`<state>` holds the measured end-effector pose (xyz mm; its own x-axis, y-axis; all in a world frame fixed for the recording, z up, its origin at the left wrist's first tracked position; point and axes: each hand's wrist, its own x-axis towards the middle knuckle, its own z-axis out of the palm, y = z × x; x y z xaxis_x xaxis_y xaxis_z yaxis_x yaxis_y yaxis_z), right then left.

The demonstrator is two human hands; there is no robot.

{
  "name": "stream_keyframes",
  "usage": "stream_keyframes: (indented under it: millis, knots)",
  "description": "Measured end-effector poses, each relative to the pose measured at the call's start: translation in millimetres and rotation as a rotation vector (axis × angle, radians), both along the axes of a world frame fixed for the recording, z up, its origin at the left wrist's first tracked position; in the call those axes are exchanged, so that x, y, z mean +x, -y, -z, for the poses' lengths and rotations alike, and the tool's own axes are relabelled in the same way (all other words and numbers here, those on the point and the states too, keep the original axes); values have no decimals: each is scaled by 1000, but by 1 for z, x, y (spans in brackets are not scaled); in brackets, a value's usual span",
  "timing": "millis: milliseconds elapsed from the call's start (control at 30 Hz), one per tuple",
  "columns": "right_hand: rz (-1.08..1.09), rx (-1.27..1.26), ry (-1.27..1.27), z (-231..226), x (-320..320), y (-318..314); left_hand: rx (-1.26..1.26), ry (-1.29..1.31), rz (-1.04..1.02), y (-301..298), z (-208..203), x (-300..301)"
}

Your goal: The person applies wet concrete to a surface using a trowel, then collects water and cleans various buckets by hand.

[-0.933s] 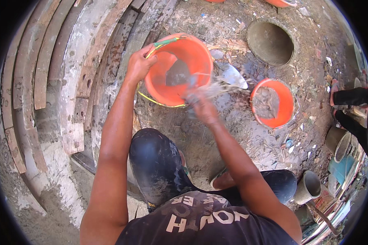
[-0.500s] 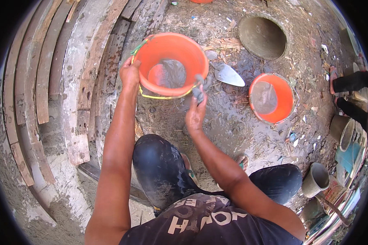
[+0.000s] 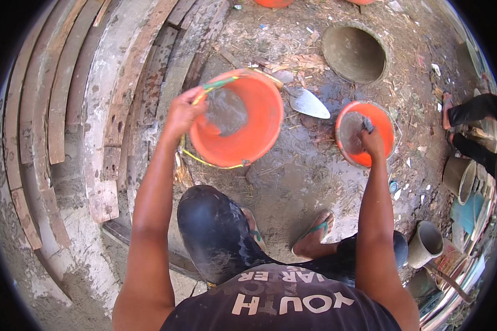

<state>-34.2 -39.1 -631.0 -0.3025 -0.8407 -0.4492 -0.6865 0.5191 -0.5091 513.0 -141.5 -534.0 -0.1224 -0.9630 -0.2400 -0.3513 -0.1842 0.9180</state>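
Observation:
My left hand [image 3: 185, 112] grips the yellow-green rope handle [image 3: 225, 83] at the left rim of a large orange bucket [image 3: 259, 129]. Murky grey water [image 3: 226, 112] lies inside it, toward the far left. Over at the right, my right hand [image 3: 374, 142] reaches into a smaller orange bucket [image 3: 385, 122] that holds grey, muddy liquid [image 3: 350, 131]. Its fingers are closed on a small wet grey lump [image 3: 367, 124], perhaps a rag; its exact kind does not show. A trowel [image 3: 310, 103] lies on the mud between the two buckets.
Long wooden planks [image 3: 111, 105] run along the left side. A round grey basin [image 3: 354, 53] sits at the far right. Grey buckets [image 3: 427, 243] and scraps line the right edge, where another person's legs [image 3: 475, 113] show. My sandalled feet [image 3: 317, 231] stand on wet ground.
My right hand has moved from the large bucket's rim rightward into the smaller bucket, still holding the grey lump. The large bucket has shifted nearer and turned; my left hand moved from rim to rope handle.

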Motion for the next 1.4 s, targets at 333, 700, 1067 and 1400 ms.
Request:
stream_keyframes:
  millis: [333, 700, 1067, 1400]
  knots:
    - [493, -142, 898, -55, 108, 25, 89, 5, 73, 15, 7, -12]
    - [586, -49, 849, 69, 456, 159, -107, 47, 94, 26, 19, -48]
    - [-551, -360, 293, 42, 382, 101, 60, -32, -69, 40, 8, -18]
    - [-897, -472, -411, 104, 375, 129, -67, 66, 81, 47, 20, -45]
